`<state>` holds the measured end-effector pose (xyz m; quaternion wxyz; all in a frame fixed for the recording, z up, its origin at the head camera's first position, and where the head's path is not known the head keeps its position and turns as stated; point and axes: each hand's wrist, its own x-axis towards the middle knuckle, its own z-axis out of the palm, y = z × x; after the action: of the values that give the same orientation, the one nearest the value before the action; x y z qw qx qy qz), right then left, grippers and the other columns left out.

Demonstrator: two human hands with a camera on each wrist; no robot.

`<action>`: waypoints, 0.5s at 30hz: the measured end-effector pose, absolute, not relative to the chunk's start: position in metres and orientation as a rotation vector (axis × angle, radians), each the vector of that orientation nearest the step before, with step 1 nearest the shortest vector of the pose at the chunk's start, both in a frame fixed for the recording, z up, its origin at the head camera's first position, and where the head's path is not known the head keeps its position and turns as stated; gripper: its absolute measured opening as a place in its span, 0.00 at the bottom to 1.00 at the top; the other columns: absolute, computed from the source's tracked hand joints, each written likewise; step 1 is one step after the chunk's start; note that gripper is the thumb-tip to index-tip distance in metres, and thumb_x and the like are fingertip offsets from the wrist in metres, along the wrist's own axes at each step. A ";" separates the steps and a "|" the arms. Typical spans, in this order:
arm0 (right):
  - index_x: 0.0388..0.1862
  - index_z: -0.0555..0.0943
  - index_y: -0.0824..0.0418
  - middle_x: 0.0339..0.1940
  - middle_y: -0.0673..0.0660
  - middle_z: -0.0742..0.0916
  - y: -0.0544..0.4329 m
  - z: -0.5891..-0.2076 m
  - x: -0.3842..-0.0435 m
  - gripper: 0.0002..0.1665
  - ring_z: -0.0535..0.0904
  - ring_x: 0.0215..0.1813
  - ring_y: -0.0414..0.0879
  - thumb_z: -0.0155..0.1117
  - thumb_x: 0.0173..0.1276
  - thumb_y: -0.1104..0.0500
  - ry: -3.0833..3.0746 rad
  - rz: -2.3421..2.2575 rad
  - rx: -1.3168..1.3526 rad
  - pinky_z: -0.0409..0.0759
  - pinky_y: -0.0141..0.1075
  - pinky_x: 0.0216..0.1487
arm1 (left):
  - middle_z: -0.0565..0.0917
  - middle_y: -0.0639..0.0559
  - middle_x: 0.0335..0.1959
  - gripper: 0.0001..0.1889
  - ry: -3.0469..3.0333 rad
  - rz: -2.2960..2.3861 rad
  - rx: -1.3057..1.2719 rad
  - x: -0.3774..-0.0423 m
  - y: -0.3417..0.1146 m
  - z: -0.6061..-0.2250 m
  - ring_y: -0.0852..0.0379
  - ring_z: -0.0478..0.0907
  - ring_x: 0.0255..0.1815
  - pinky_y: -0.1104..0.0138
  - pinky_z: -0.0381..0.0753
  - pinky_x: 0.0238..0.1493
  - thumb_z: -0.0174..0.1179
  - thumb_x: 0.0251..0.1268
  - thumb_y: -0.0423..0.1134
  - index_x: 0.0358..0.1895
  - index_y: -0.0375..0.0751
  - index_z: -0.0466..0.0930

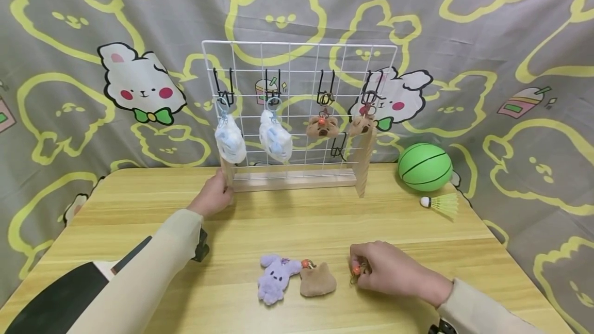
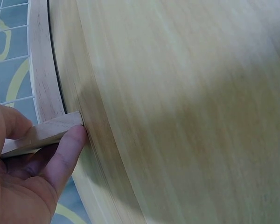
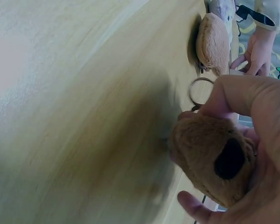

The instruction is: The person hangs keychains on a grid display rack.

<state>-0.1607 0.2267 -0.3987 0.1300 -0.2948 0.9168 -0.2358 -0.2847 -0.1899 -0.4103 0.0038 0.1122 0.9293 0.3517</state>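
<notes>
Head view: left of centre, the left hand (image 1: 212, 195) pinches the wooden foot (image 2: 56, 127) of the wire rack (image 1: 297, 182); at lower right, the right hand (image 1: 392, 272) has fingers curled round a brown plush keychain (image 3: 200, 147), near a tan plush (image 1: 317, 281) and purple plush (image 1: 273, 281) at bottom centre.

- Held plush (image 3: 200, 144): brown, with a black patch.
- Rabbit plush (image 1: 274, 282): lavender, dark eyes.
- Eared plush (image 1: 317, 280): tan, orange-red bead.
- Left hanging pair (image 1: 230, 140): white with pale blue.
- Right hanging pair (image 1: 322, 128): brown, dark noses.
- Grid (image 1: 299, 43): white; hooks (image 1: 230, 85): black.
- Rack base (image 1: 294, 182): pale wood.
- Ball (image 1: 424, 166): bright green, black lines.
- Shuttlecock (image 1: 442, 203): yellow skirt, white tip, black band.
- Sleeves (image 1: 148, 272): cream.
- Tabletop (image 1: 278, 226): yellow-tan, streaked grain.
- Backdrop (image 1: 195, 9): grey, yellow animal outlines, white rabbits with pink cheeks and green bows.
</notes>
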 end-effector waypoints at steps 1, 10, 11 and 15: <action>0.29 0.76 0.46 0.25 0.39 0.80 0.227 -0.399 -0.162 0.18 0.69 0.27 0.30 0.69 0.51 0.68 2.653 -0.717 -0.854 0.71 0.28 0.29 | 0.78 0.18 0.52 0.21 2.913 1.101 0.349 -0.285 -0.190 -0.410 0.45 0.77 0.36 0.60 0.78 0.33 0.46 0.73 0.26 0.64 0.16 0.58; 0.40 0.87 0.57 0.35 0.49 0.89 0.232 -0.405 -0.175 0.14 0.79 0.36 0.32 0.62 0.63 0.72 2.484 -1.111 -0.819 0.82 0.28 0.39 | 0.77 0.15 0.56 0.23 2.895 1.105 0.342 -0.284 -0.190 -0.409 0.44 0.78 0.37 0.61 0.78 0.33 0.46 0.74 0.27 0.66 0.15 0.56; 0.41 0.87 0.58 0.36 0.52 0.90 0.232 -0.406 -0.176 0.12 0.79 0.36 0.32 0.62 0.66 0.72 2.453 -1.154 -0.807 0.82 0.28 0.39 | 0.77 0.15 0.56 0.23 2.892 1.109 0.337 -0.284 -0.189 -0.409 0.45 0.77 0.36 0.62 0.77 0.32 0.46 0.74 0.27 0.66 0.15 0.56; 0.46 0.86 0.64 0.38 0.59 0.90 0.231 -0.409 -0.181 0.07 0.78 0.32 0.33 0.61 0.75 0.66 2.366 -1.276 -0.778 0.80 0.26 0.33 | 0.76 0.15 0.57 0.24 2.885 1.107 0.330 -0.284 -0.189 -0.409 0.45 0.77 0.35 0.62 0.76 0.31 0.45 0.75 0.27 0.67 0.15 0.55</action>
<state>-0.1813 0.2310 -0.4089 0.1709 -0.2739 0.8331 -0.4492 -0.2843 -0.1892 -0.4089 0.0170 0.1063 0.9283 0.3560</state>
